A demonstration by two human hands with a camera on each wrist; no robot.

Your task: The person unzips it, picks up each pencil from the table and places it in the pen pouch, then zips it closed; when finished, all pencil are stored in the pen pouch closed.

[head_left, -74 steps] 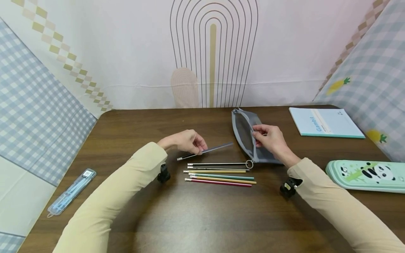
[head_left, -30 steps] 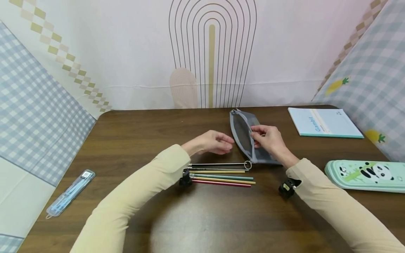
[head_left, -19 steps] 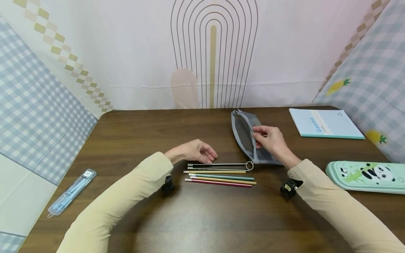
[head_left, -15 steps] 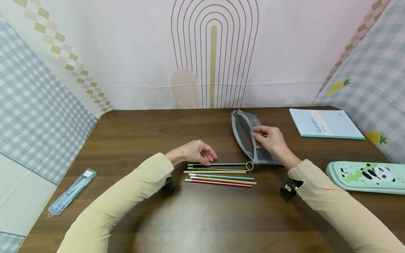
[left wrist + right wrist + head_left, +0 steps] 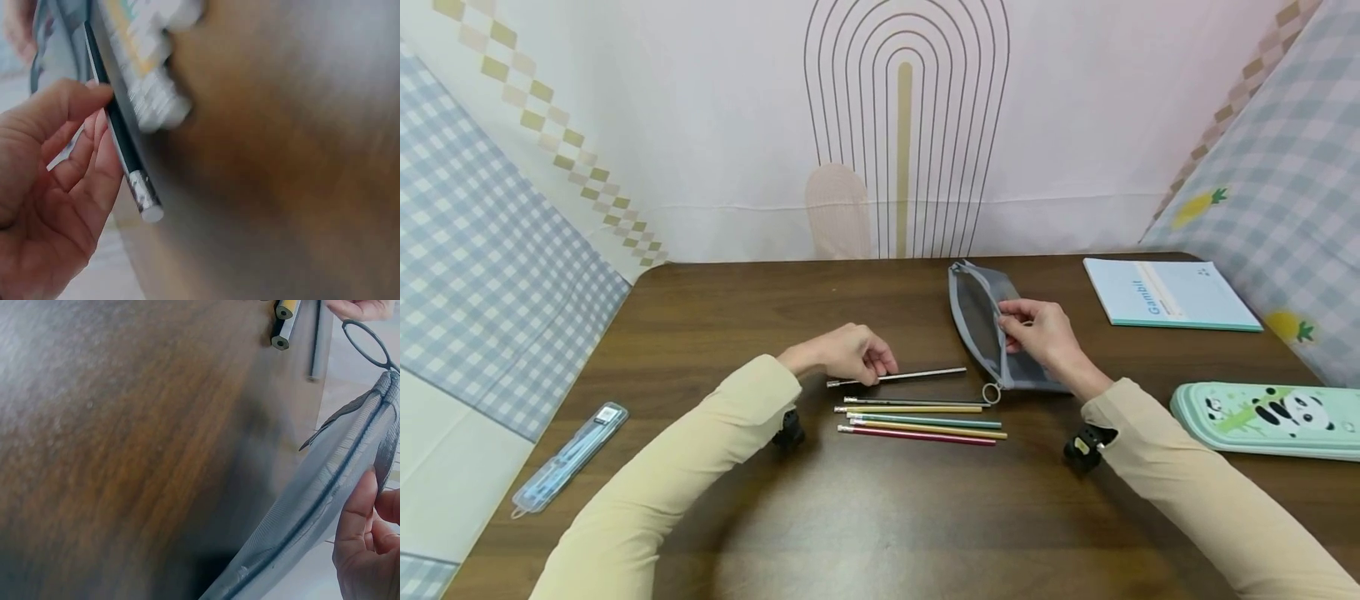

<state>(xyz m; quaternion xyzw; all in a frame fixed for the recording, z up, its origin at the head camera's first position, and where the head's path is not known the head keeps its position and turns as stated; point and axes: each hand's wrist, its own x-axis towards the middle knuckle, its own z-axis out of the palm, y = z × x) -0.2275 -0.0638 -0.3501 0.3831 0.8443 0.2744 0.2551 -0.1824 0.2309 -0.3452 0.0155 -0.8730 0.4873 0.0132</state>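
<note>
My left hand (image 5: 848, 352) pinches a dark pencil (image 5: 925, 374) between thumb and fingers, just above the row of pencils. In the left wrist view this pencil (image 5: 123, 137) shows a silver ferrule and white eraser at its near end. My right hand (image 5: 1036, 327) grips the near edge of a grey mesh zip pouch (image 5: 976, 321), whose mouth gapes toward the pencil's far end. The right wrist view shows thumb and fingers on the pouch's rim (image 5: 325, 487). Several pencils, among them a teal pencil (image 5: 940, 422) and a red pencil (image 5: 917, 434), lie side by side below.
A ring (image 5: 992, 392) hangs at the pouch's near corner. On the right lie a light blue notebook (image 5: 1172, 292) and a green panda pencil case (image 5: 1270, 417). A clear blue slim case (image 5: 571, 457) lies at the table's left side.
An earlier pencil in my left hand is gone from view after the hand reached the pouch. The hand came back left and lifted the top dark pencil from the row. My right hand stays put.
</note>
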